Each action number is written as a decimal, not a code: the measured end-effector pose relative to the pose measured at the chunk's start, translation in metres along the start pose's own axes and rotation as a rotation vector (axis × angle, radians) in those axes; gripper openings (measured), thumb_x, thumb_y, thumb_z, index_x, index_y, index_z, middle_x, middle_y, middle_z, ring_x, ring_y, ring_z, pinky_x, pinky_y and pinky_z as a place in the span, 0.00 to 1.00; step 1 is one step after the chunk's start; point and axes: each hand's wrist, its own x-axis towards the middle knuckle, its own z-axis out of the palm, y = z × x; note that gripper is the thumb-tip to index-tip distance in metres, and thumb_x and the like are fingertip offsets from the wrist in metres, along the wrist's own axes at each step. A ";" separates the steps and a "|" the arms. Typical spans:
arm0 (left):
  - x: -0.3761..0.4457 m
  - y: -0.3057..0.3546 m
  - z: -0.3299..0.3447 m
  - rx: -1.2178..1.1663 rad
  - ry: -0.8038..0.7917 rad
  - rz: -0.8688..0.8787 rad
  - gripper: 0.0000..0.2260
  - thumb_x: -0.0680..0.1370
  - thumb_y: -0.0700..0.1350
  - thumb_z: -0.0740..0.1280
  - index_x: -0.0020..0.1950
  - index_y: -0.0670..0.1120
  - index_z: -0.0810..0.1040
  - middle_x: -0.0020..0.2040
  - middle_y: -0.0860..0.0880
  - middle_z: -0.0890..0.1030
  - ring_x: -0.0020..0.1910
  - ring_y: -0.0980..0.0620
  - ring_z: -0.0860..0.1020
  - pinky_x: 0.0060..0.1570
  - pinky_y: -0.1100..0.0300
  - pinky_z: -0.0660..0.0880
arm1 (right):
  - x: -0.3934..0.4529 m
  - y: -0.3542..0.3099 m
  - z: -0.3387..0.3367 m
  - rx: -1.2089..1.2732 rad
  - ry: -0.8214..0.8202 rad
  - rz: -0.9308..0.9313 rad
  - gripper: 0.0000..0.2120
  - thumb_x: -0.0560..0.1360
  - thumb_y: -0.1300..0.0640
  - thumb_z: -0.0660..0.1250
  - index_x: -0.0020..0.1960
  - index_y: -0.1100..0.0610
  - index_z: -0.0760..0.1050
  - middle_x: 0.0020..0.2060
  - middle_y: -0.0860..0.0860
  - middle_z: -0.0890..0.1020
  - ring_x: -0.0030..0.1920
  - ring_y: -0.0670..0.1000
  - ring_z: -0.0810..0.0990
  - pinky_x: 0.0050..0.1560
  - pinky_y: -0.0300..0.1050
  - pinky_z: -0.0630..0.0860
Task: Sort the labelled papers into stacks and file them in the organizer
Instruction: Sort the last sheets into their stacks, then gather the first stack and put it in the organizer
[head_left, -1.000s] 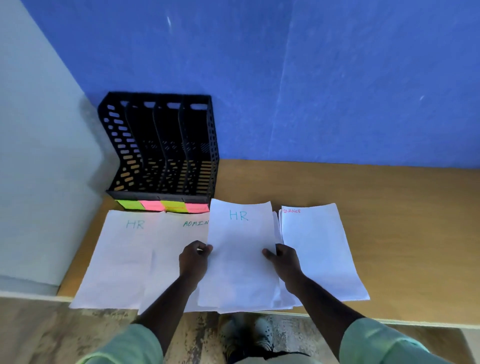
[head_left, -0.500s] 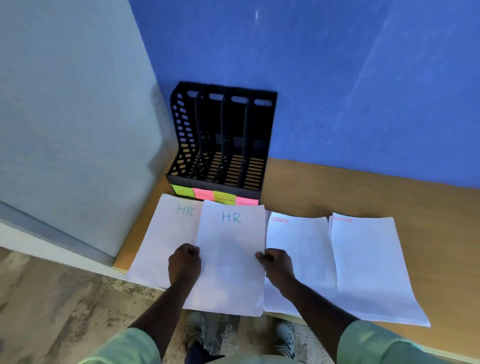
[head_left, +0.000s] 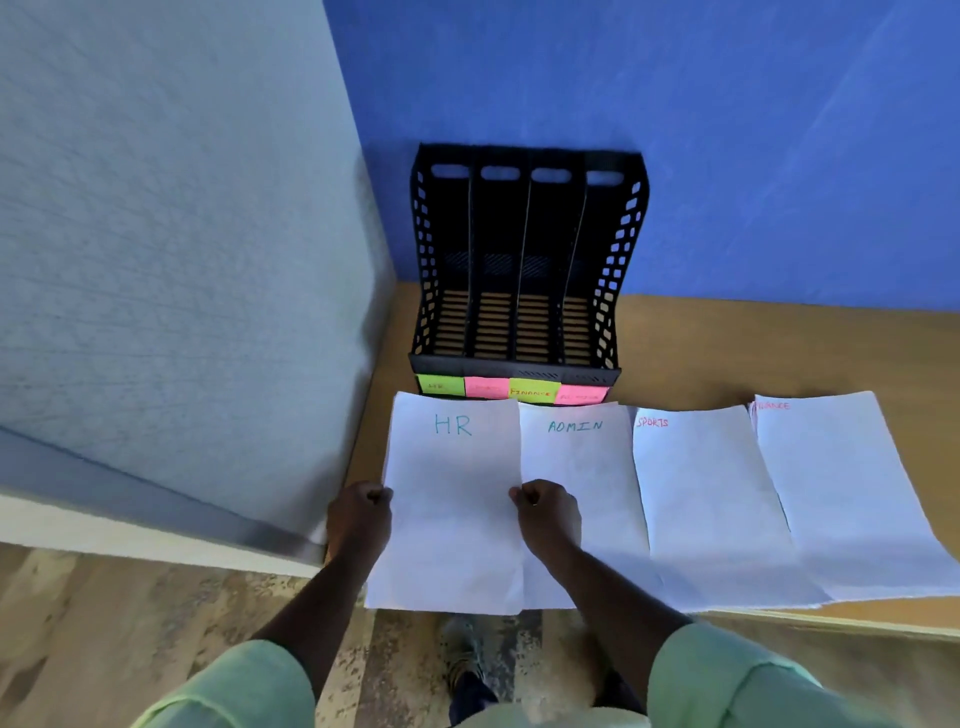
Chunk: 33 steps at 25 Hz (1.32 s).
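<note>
A white sheet marked HR (head_left: 452, 499) lies at the left end of the wooden desk (head_left: 779, 353). My left hand (head_left: 359, 517) pinches its left edge and my right hand (head_left: 548, 512) pinches its right edge. To its right lie the ADMIN paper (head_left: 582, 457), the SPORTS paper (head_left: 701, 483) and the FINANCE paper (head_left: 841, 478), side by side. Behind them stands a black four-slot organizer (head_left: 524, 260) with no paper in its slots. Green and pink sticky labels (head_left: 511, 388) line its front.
A grey partition wall (head_left: 182, 260) closes the desk's left side and a blue wall (head_left: 727, 130) runs behind it. The papers overhang the desk's near edge above the patterned floor (head_left: 130, 623). Bare desk lies right of the organizer.
Both hands carried the HR sheet leftward from over the middle stacks onto the left HR sheet, uncovering the ADMIN paper. The view swung left.
</note>
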 end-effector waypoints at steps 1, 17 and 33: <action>0.006 -0.001 0.000 0.016 -0.019 0.013 0.08 0.75 0.48 0.70 0.47 0.45 0.85 0.45 0.45 0.86 0.47 0.43 0.82 0.41 0.61 0.70 | 0.001 -0.001 0.003 -0.015 0.004 0.006 0.15 0.77 0.47 0.68 0.36 0.54 0.80 0.30 0.45 0.80 0.36 0.51 0.79 0.35 0.40 0.70; 0.024 0.000 0.007 0.114 -0.018 0.011 0.11 0.73 0.49 0.72 0.42 0.41 0.82 0.41 0.42 0.84 0.44 0.41 0.81 0.44 0.54 0.76 | 0.022 -0.005 0.008 -0.136 0.036 -0.012 0.14 0.69 0.39 0.73 0.40 0.48 0.75 0.36 0.42 0.81 0.39 0.48 0.80 0.36 0.41 0.71; 0.029 0.002 0.001 -0.127 -0.184 -0.060 0.16 0.80 0.47 0.65 0.63 0.37 0.74 0.58 0.38 0.79 0.58 0.38 0.78 0.51 0.55 0.72 | 0.017 -0.005 0.019 -0.119 -0.041 -0.057 0.18 0.74 0.33 0.66 0.46 0.48 0.75 0.37 0.42 0.81 0.38 0.43 0.79 0.35 0.38 0.73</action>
